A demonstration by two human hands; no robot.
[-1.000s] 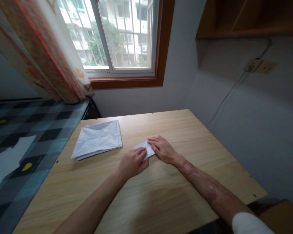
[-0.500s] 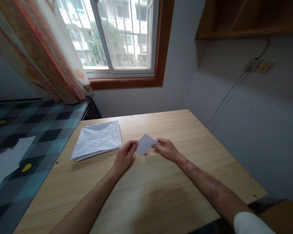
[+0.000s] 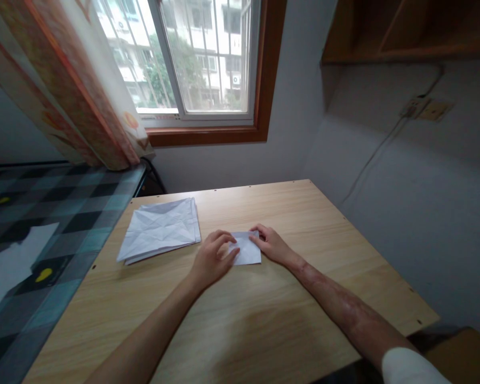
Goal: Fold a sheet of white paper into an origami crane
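Note:
A small folded sheet of white paper [image 3: 248, 253] lies squarely on the wooden table between my hands. My left hand [image 3: 215, 257] rests at its left edge, thumb and fingers apart, the fingertips over the paper. At the upper right corner, my right hand [image 3: 271, 244] pinches the paper, with the thumb on top and the fingers curled at the far edge. Left of my hands is a stack of larger creased white sheets [image 3: 160, 226], which neither hand touches.
The pale wooden table [image 3: 304, 298] ends at a wall on the right. On the left, a checked cloth surface [image 3: 100, 210] holds a torn white sheet [image 3: 12, 261]. Behind the table are a barred window [image 3: 208, 69] and a curtain [image 3: 76, 80]. A shelf [image 3: 408, 37] hangs at upper right.
The folded paper was held up by both hands with a corner pointing away. It has turned to lie square on the table. My left hand has loosened and shifted slightly right.

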